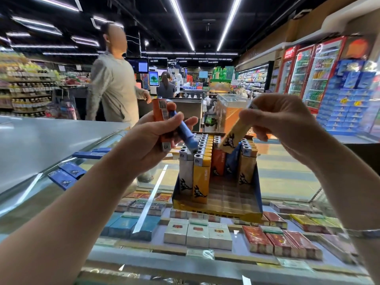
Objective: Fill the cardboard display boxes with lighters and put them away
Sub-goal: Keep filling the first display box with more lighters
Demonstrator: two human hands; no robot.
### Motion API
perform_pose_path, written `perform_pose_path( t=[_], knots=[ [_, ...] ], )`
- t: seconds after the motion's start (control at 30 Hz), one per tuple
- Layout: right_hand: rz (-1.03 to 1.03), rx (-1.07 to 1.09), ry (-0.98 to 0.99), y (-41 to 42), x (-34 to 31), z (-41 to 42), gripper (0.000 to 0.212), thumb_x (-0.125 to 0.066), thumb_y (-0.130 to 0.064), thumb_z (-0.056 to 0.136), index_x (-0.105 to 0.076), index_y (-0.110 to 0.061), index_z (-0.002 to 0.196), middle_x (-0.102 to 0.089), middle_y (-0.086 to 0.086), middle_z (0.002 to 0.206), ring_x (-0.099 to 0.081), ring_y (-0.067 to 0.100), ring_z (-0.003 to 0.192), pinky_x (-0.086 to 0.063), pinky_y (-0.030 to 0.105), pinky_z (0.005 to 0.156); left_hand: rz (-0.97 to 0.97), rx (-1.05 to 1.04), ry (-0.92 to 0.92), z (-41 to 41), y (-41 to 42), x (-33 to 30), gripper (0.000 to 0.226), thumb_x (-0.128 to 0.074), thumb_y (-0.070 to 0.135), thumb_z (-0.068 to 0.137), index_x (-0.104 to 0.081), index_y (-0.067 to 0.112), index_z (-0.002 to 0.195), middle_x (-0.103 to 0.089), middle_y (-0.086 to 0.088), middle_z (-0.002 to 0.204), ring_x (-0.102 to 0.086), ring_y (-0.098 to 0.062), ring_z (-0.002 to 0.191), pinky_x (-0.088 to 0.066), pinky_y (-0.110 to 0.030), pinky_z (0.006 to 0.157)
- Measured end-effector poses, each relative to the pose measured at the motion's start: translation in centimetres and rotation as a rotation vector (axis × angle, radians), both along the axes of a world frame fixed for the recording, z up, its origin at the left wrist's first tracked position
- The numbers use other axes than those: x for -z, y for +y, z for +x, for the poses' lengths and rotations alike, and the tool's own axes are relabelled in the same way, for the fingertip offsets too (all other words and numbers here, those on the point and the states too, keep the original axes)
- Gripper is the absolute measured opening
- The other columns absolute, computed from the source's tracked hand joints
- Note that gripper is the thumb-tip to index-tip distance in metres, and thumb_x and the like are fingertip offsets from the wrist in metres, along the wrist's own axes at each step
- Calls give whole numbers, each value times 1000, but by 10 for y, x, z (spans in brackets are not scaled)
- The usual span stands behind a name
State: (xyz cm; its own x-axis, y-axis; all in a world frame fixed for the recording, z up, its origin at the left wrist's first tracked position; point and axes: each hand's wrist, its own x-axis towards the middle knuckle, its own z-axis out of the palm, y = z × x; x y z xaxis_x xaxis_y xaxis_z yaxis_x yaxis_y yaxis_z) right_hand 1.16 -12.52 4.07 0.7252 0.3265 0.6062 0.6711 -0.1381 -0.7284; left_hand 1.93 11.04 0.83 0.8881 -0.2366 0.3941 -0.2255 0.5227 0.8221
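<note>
My left hand [153, 131] grips two lighters, an orange one [161, 120] and a blue one [184, 131]; the blue sits slanted and loosely, so it could slip onto the glass counter [156, 190]. My right hand [281, 118] pinches a tan lighter [233, 136] tilted above the box [218, 208]; lowered askew, it might topple the standing rows. The box sits on the counter, part filled: full left rows, gaps at front right.
</note>
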Motion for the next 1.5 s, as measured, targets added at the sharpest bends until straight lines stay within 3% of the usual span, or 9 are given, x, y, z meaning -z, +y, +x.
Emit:
perform_pose_path(
  t=[0.23, 0.33, 0.5, 0.8, 0.97, 1.1, 1.2, 1.33, 1.5],
  knots=[
    [-556, 175, -80, -1, 3, 2, 21, -75, -9, 71, -57, -15, 79, -56, 7, 73, -49, 7, 55, -44, 22, 51, 197, -228, -77, -5, -6, 0, 25, -61, 19, 69, -50, 6, 87, -65, -6, 76, -68, -19, 75, -57, -28, 65],
    [-650, 244, -105, -3, 2, 1, 20, -78, -12, 70, -60, -10, 79, -57, 4, 73, -47, 5, 56, -41, 22, 54, 218, -284, -118, -5, -7, 1, 16, -63, 20, 66, -52, 13, 76, -69, -2, 72, -70, -22, 75, -58, -30, 64],
    [-788, 307, -133, -3, 4, 1, 25, -79, -18, 70, -54, -16, 69, -49, -3, 66, -42, 4, 57, -36, 6, 49, 223, -300, -122, -4, -6, 0, 23, -63, 20, 67, -45, 16, 82, -70, 1, 73, -70, -22, 78, -58, -29, 63],
    [-959, 374, -204, 4, 6, -4, 33, -78, -24, 70, -45, -25, 68, -45, -8, 63, -38, 3, 55, -29, 17, 45, 245, -298, -120, 0, -6, 2, 25, -64, 21, 68, -44, 16, 82, -64, -6, 82, -66, -29, 88, -55, -25, 56],
    [-971, 357, -185, 5, 5, -3, 34, -76, -25, 72, -43, -26, 65, -45, -8, 63, -40, 6, 56, -29, 23, 50, 244, -305, -120, 0, -7, 3, 26, -65, 22, 66, -45, 16, 82, -63, -6, 82, -67, -27, 86, -55, -25, 56],
    [-825, 397, -345, 8, 8, -3, 26, -68, -37, 78, -49, -23, 67, -45, -10, 57, -39, 2, 50, -28, 22, 50, 238, -306, -117, 0, -6, 2, 26, -65, 22, 66, -46, 16, 82, -65, -5, 79, -68, -25, 83, -55, -24, 57],
    [-645, 371, -478, 18, 11, -4, 14, -71, -23, 79, -59, -21, 86, -52, -9, 62, -50, 6, 54, -37, 23, 52, 217, -279, -134, -2, -6, 1, 24, -65, 21, 67, -45, 16, 80, -68, -2, 73, -69, -24, 81, -55, -24, 57],
    [-644, 176, -517, 33, 21, -11, 40, -70, -7, 78, -53, -23, 110, -56, -4, 77, -56, 13, 64, -51, 26, 54, 235, -262, -143, -3, -6, 0, 25, -63, 22, 70, -44, 14, 83, -69, 2, 69, -68, -16, 72, -57, -27, 61],
    [-612, 101, -547, 43, 26, -12, 40, -63, 4, 81, -64, -24, 109, -59, -1, 93, -58, 18, 73, -52, 38, 56, 282, -213, -156, -4, -7, 1, 22, -63, 23, 71, -48, 11, 83, -70, -2, 75, -67, -17, 70, -56, -25, 59]
  ],
)
